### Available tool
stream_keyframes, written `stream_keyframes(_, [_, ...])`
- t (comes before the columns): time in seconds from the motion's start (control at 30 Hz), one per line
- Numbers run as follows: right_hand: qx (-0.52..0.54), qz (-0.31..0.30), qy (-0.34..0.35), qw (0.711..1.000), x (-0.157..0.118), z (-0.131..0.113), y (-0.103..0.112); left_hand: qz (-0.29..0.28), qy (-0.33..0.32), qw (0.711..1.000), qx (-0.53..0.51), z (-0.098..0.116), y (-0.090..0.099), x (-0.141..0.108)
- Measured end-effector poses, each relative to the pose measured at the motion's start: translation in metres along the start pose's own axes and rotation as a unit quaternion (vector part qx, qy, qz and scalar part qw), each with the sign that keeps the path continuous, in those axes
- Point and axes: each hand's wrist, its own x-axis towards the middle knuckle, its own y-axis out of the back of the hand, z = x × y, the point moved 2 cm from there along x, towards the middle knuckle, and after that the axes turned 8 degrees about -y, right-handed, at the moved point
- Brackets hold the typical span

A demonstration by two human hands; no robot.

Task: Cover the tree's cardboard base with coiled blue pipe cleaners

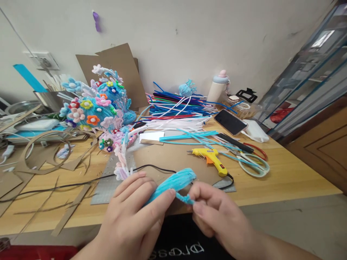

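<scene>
Over the desk's front edge, your left hand is gripping one fuzzy blue bundle while your right hand is pinching its twisted tail between closed fingertips. It is probably feeling light, soft and crushable, the broad body inviting a loose hold. Toward the right edge, one glue gun, one pair of scissors, one phone and one bottle are resting.
</scene>
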Motion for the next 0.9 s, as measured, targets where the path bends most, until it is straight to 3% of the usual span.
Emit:
stream_keyframes(0.07, [-0.052,0.032,0.077,0.995,-0.007,0.001,0.003,0.004,0.003,1.0,0.004,-0.001,0.0,0.0])
stream_keyframes(0.13, [-0.147,0.09,0.172,0.97,-0.012,-0.001,0.007,0.002,0.004,1.0,0.004,-0.001,0.0,0.0])
stream_keyframes(0.2, [-0.277,0.141,0.283,0.908,-0.016,-0.007,0.009,0.0,0.004,1.0,0.003,-0.001,0.0,0.0])
stream_keyframes(0.3, [-0.433,0.132,0.391,0.802,-0.017,-0.018,0.007,-0.003,0.004,1.0,-0.005,-0.001,0.0,-0.001])
stream_keyframes(0.4, [-0.478,0.135,0.409,0.766,-0.016,-0.026,0.006,-0.004,0.001,1.0,-0.01,-0.002,-0.001,-0.003])
stream_keyframes(0.5, [-0.472,0.149,0.387,0.778,-0.014,-0.027,0.005,-0.009,0.0,1.0,-0.008,-0.002,-0.002,-0.003])
stream_keyframes(0.63, [-0.449,0.14,0.336,0.816,-0.012,-0.027,0.002,-0.01,-0.001,1.0,-0.012,0.0,-0.003,-0.003])
stream_keyframes(0.7, [-0.424,0.125,0.277,0.854,-0.01,-0.027,0.001,-0.008,-0.002,1.0,-0.014,0.0,-0.002,-0.003])
stream_keyframes(0.77, [-0.362,0.094,0.181,0.91,-0.008,-0.026,0.002,-0.008,0.0,1.0,-0.018,0.0,-0.001,-0.003])
stream_keyframes(0.83, [-0.25,0.031,0.068,0.965,-0.005,-0.022,0.002,-0.011,0.002,1.0,-0.018,-0.001,-0.001,-0.004])
stream_keyframes(0.9, [-0.123,-0.047,-0.012,0.991,-0.004,-0.017,0.002,-0.015,0.006,1.0,-0.016,-0.003,-0.001,-0.005])
